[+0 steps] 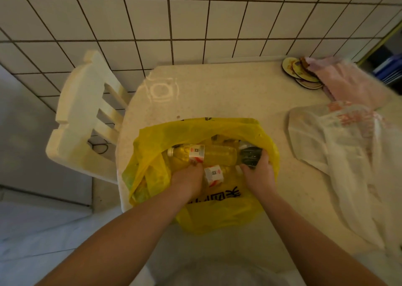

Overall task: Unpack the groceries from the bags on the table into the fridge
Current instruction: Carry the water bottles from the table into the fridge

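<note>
A yellow bag (217,209) is lying open on the table (217,94), near its front edge, and both arms are reaching down into its mouth. The right hand (257,172) is gripping a dark pack (250,155) at the right side of the bag, with the thumb on the near side and the fingers curling over the far side. The left hand (187,178) is pressing down into the bag just beside the lower bottle (215,174). Its fingertips are hidden, so I cannot tell whether it is gripping anything. The upper bottle (217,155), holding yellow liquid and wearing a white and red label, is lying on its side across the bag, its cap pointing left and its base just beside the dark pack. The lower bottle is lying between the two hands, showing mostly its label. A white bag (339,150) is lying crumpled on the table to the right, apart from the yellow one. Behind it a pink cloth (348,83) is partly covering a stack of round coasters (298,70) by the tiled wall (195,24). A white chair (87,116) is standing at the table's left side.
</note>
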A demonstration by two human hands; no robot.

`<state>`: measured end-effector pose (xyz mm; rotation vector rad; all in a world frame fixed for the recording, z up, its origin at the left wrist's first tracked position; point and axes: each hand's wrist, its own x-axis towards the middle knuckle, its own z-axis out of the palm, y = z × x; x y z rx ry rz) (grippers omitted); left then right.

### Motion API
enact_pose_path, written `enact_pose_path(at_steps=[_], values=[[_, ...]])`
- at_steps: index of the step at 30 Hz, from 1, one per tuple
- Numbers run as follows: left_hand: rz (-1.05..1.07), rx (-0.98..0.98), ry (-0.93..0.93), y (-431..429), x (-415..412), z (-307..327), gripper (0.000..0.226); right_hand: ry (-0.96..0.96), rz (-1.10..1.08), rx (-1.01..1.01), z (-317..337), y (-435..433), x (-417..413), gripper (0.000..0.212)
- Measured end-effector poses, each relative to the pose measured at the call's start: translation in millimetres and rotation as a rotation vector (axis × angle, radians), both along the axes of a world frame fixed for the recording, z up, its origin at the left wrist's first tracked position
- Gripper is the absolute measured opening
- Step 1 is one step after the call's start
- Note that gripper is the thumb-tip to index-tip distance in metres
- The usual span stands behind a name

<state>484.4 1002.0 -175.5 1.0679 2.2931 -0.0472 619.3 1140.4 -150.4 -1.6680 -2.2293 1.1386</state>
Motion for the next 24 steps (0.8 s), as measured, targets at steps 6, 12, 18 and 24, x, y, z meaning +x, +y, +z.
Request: enact_pose_path(at_steps=[6, 12, 18, 24], values=[[0.105, 0.081, -0.122, 2, 4, 7, 0.065, 0.172, -0.125, 0.063, 26, 14, 18, 0.050], [0.373, 0.324, -0.335, 4, 12, 21, 0.070, 0.376, -0.228, 0.195, 57, 33, 35, 0.018], [0.631, 0.581, -0.548, -12, 23, 24, 0.051, 0.495, -0.209, 0.327, 85, 33, 55, 0.013], [0.714, 0.754, -0.574, -30, 30, 37, 0.046, 0.617, -0.133, 0.383, 105, 15, 61, 0.020]])
